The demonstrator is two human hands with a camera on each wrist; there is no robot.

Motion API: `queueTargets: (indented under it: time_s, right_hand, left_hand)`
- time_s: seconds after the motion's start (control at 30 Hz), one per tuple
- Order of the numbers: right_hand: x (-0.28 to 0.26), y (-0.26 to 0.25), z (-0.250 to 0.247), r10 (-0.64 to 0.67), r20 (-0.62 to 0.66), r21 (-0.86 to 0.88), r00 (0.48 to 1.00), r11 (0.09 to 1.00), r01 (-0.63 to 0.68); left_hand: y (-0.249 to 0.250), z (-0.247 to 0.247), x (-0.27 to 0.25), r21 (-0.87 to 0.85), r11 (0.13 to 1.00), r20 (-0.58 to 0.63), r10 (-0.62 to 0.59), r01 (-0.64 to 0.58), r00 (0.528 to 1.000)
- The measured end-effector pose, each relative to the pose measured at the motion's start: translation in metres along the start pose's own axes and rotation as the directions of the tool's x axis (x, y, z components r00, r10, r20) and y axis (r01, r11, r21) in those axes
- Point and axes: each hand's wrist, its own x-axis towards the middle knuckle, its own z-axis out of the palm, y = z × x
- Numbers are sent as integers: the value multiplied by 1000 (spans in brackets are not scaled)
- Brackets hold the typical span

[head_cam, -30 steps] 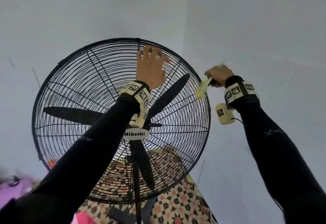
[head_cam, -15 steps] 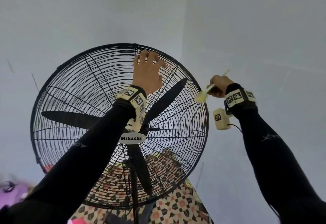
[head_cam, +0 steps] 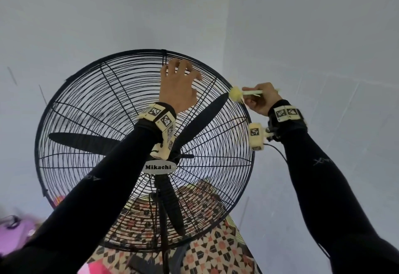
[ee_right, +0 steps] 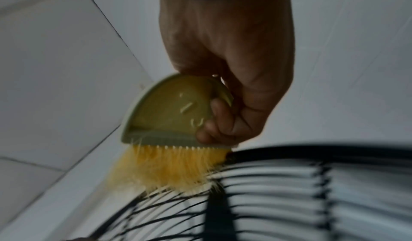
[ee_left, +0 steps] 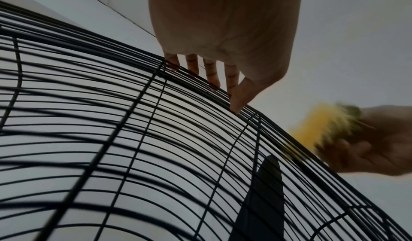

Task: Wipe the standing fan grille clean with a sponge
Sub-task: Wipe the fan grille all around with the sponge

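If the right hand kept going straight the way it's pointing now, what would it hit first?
Most likely the fan grille. The right hand grips a brush whose yellow bristles already touch the outer wires near the rim, so pushing on should press them harder against the grille.

Left hand (head_cam: 178, 89) on top of fan grille (head_cam: 121, 109), brush (head_cam: 236, 94) on its upper-right rim, blades (head_cam: 200, 120) behind grille

My black-sleeved left forearm (head_cam: 121, 178) covers part of the round black wire fan grille (head_cam: 90, 105) and its hub; the grille's foot runs off the bottom edge; the yellow-bristled green plastic hand brush (ee_left: 316, 130) in my right hand (ee_left: 379, 149) smears with blur in the left wrist view; the purple things (head_cam: 13, 230) at lower left are too blurred to tell.
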Motion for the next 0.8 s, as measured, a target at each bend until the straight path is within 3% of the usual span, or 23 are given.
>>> queueTargets:
  time_s: [0.13, 0.2, 0.33, 0.43, 0.5, 0.53, 0.67, 0.8]
  right_hand:
    - [-1, 7, -44, 87, -166, -371, 982, 918, -143]
    - [-2, -2, -35, 4, -165, -437, 986, 896, -76]
    - [-11, -27, 31, -194, 42, -79, 980, 977, 197]
    - [-12, -26, 65, -264, -6, 57, 965, 963, 264]
    - [-12, -18, 72, -285, -93, 55, 954, 955, 291]
    - [-13, -13, 71, -277, -75, 32, 958, 960, 279]
    - [-17, -12, 50, -183, 194, -38, 964, 980, 193]
    - [-15, -6, 59, -367, -9, -23, 930, 930, 367]
  left_hand:
    - [4, 0, 0, -3, 1000, -11, -10, 10, 1000]
    - [6, 1, 0, -1, 1000, -16, -16, 16, 1000]
    - [6, 0, 1, -13, 1000, -7, -25, 25, 1000]
    - [1, -1, 0, -25, 1000, -8, -1, 1, 1000]
    - [-4, -2, 0, -35, 999, 5, 21, -21, 1000]
    - [-7, -2, 0, -41, 999, 4, 31, -31, 1000]
    - [-17, 0, 0, -56, 997, -2, 54, -54, 999]
    - [-17, 0, 0, -72, 991, -4, 110, -110, 994]
